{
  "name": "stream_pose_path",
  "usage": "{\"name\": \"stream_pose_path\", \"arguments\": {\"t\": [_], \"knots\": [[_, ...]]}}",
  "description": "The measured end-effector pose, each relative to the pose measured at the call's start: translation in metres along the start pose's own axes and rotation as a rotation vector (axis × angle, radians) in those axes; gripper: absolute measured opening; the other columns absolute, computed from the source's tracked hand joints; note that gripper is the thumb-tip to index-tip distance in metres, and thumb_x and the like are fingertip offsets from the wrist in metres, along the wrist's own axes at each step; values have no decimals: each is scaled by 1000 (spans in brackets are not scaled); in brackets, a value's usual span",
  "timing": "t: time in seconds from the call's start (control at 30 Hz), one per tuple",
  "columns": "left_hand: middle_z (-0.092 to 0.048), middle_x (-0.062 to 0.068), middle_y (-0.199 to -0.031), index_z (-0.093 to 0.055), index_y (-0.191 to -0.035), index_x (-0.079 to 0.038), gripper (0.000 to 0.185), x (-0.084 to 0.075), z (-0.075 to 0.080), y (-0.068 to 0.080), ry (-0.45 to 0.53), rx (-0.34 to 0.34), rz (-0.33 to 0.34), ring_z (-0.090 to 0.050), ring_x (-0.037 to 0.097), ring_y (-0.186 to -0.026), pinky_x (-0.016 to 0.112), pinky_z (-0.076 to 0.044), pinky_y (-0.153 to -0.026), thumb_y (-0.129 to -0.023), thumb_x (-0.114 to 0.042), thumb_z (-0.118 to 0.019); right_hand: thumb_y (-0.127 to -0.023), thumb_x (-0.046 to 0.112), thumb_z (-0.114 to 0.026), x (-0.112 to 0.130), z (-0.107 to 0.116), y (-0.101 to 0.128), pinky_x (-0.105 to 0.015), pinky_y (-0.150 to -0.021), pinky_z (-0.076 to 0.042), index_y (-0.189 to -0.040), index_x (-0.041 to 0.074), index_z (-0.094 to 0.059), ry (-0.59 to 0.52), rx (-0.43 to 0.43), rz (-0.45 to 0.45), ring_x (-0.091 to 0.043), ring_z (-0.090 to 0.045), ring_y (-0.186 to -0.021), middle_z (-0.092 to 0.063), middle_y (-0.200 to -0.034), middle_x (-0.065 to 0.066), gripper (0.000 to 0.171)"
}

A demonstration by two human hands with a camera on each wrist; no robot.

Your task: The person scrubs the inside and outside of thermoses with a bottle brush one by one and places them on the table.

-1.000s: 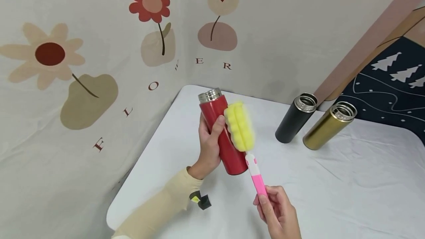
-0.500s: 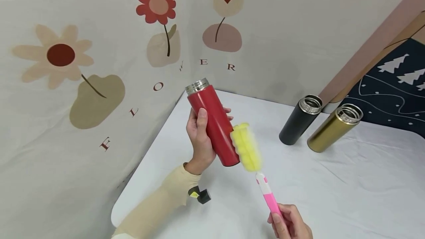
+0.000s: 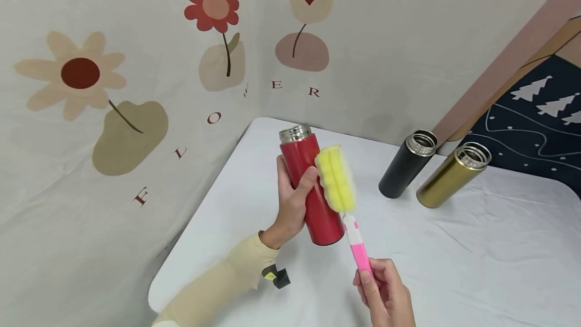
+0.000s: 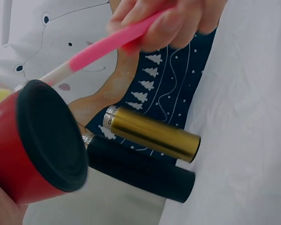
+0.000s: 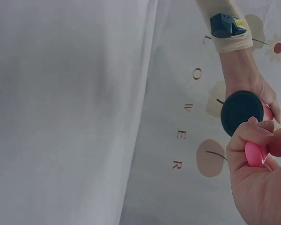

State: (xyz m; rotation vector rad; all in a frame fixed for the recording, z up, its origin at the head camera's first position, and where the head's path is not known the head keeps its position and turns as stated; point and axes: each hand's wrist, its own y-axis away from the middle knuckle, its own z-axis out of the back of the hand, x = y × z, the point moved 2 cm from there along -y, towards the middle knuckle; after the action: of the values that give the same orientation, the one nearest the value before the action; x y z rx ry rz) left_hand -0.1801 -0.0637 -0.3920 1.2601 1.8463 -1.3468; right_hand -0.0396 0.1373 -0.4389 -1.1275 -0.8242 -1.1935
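My left hand (image 3: 290,211) grips a red bottle (image 3: 306,185) round its middle and holds it tilted above the table. Its steel mouth is uncapped and leans to the upper left; the dark base (image 4: 54,136) faces the left wrist camera. In my right hand (image 3: 386,289) is a bottle brush, pinched by its pink handle (image 3: 360,256). The yellow sponge head (image 3: 336,178) lies along the bottle's right side, outside it. In the right wrist view, fingers wrap the pink handle end (image 5: 255,154), and the sponge is mostly hidden.
A black bottle (image 3: 406,165) and a gold bottle (image 3: 451,175), both uncapped, stand at the back right of the white table (image 3: 499,256). A wall cloth (image 3: 363,64) printed with flowers and letters hangs behind the table and on its left.
The red bottle first rose to the upper left, then came back down and right. The brush slid down toward the bottle's base, then back up along its side. Both hands kept their holds.
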Motion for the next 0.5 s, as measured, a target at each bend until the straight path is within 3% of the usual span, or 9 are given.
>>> {"name": "stream_pose_path", "arguments": {"t": [0.17,0.3,0.5], "knots": [[-56,10,-137,-34,-156,-13,75,4,-3,5,-3,48,51,-62,28,-122,40,-63,-91,-102,-48,-72,-103,-12,-64,5,1,-17,-30,-44,-46,-115,4,-59,-19,20,68,-15,-54,-57,-66,-84,-5,20],[-60,11,-133,-41,-151,-9,70,5,-5,9,-19,44,65,-65,28,-117,40,-62,-92,-102,-48,-72,-102,-13,-65,7,2,-28,-31,-47,-48,-118,3,-59,-32,39,125,-15,-56,-61,-66,-89,-1,23],[-59,11,-133,-43,-151,-10,62,0,-6,9,-27,4,9,-65,28,-117,39,-63,-90,-105,-45,-68,-101,-16,-64,8,6,-30,-30,-48,-47,-118,3,-60,-24,37,153,-16,-55,-60,-65,-88,-1,26]]}}
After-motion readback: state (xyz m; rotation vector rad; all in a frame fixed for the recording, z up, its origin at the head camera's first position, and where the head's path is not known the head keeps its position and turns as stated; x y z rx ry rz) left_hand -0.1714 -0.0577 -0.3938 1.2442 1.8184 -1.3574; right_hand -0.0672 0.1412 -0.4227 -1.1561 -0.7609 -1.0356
